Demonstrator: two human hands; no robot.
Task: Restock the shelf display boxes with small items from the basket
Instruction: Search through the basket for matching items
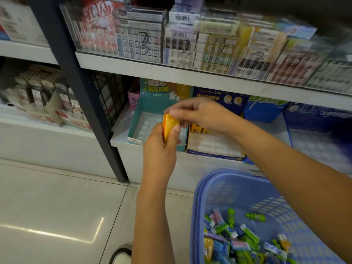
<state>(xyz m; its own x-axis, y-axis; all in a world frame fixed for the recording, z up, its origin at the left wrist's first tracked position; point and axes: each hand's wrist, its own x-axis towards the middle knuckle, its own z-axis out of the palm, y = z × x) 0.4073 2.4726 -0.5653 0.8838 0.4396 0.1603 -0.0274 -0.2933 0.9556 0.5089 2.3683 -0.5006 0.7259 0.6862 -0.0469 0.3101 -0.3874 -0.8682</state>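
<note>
My left hand [161,149] grips a small stack of flat yellow-orange packs [168,125] from below, in front of the lower shelf. My right hand [198,113] pinches the top of the same stack from above. Just behind the hands sits a teal display box [137,128] with a clear plastic insert that looks bare. To its right stands a dark blue display box [215,147] with a white insert. A blue plastic basket [215,189] at lower right holds several small green, blue, pink and yellow packs [240,242].
The upper shelf [171,73] carries rows of cartons behind a clear guard. More blue boxes [266,109] stand at the right of the lower shelf. A dark upright post [80,88] divides the shelving. A pale tiled floor and my shoe tip [122,254] lie below.
</note>
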